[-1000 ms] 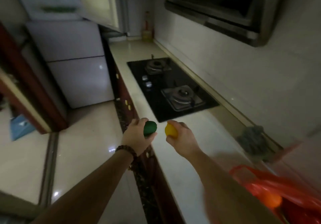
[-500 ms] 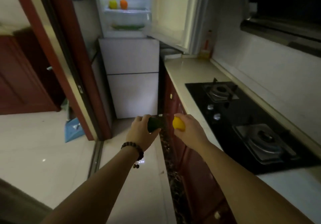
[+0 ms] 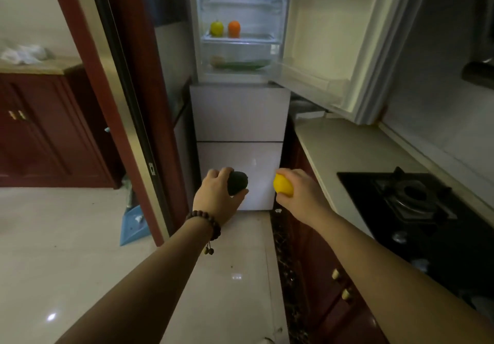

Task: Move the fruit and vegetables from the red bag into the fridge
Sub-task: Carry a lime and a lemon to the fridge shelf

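Ahead of the hands the fridge (image 3: 240, 49) compartment stands open; its door (image 3: 334, 36) and the counter (image 3: 347, 151) crowd the right hand's (image 3: 302, 194) side.

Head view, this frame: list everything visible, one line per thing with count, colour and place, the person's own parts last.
fridge: one, white, straight ahead, top door open to the right
yellow-green fruit: one, on a fridge shelf, left of the orange one
orange fruit: one, same shelf
green produce: blurred, in the compartment below that shelf
countertop: one, pale, right
gas hob: one, black, set in the countertop
cabinets: dark red, left
dustpan: one, blue, on the floor by the door frame
dark green fruit: one, in left grip
yellow fruit: one, in right grip
left hand: beaded bracelet at the wrist
right hand: bare
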`<state>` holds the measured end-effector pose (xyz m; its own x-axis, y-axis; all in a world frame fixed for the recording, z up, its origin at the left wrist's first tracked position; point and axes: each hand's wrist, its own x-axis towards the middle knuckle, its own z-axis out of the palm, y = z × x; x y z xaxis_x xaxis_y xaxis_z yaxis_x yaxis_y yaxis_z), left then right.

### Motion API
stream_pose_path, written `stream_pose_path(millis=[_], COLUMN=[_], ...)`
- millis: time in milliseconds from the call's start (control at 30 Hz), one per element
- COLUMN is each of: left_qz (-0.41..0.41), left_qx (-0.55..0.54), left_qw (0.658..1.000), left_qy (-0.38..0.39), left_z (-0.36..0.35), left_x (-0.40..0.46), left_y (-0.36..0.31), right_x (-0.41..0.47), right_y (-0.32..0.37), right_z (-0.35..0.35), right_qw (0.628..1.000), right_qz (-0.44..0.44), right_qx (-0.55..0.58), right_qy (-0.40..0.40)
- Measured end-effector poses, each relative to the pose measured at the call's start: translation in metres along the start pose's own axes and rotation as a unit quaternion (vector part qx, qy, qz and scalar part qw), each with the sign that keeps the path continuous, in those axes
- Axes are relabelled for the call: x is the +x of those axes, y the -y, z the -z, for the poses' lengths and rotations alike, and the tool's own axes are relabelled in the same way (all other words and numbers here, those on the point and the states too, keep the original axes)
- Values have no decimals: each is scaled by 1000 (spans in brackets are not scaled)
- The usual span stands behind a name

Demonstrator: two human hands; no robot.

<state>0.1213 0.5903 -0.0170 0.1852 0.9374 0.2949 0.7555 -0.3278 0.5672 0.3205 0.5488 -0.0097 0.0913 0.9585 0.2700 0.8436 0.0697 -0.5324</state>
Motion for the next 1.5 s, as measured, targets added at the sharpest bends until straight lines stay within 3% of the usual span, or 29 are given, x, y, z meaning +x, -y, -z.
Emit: stream_pose_path(millis=[400,800,1300,1500], left_qz=[-9,-37,-136,-127], left_qx=[21,-7,-27,39], left_qw=[998,991,973,980], left_qy=[-63,-125,-185,-150], left_z=[-26,-24,1,-19], left_x=[286,507,831,937], left_y=[6,33,89,105], right_x=[295,513,835,942], right_y=[-39,-54,-24,-36], right_z=[1,-18,-22,-37], right_qw=[998,994,990,993], right_qz=[59,108,109,89], right_qx=[-7,-5,-11,12], right_qy=[-33,-34,-86,-77])
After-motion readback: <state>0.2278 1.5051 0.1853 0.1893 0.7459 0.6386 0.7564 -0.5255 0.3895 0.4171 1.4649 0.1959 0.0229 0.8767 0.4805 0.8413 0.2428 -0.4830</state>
